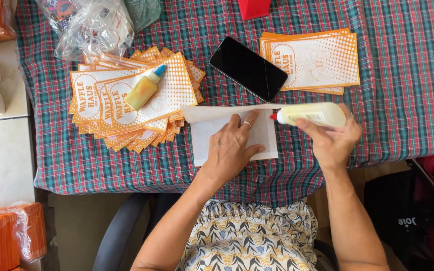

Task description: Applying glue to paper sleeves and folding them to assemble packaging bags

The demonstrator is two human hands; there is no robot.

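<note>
Our left hand (234, 145) is spread flat, pressing the white paper bag (233, 134) near the table's (403, 100) front edge. Our right hand (332, 138) is wrapped around the glue bottle (310, 115), red tip at the bag's folded top-right corner.

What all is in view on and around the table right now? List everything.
White paper sheet: one, top flap folded, table centre.
Large pale-yellow glue bottle with red tip: one, over the sheet's right top corner.
Small yellow glue bottle with blue cap: one, on the fanned pile.
Fanned pile of orange-and-white printed sheets: one, left.
Neat stack of orange-and-white sheets: one, upper right.
Black phone: one, between the piles.
Clear plastic bag: one, top left.
Plaid tablecloth: green-red.
Left hand: flat on the sheet.
Right hand: holds the large bottle.
</note>
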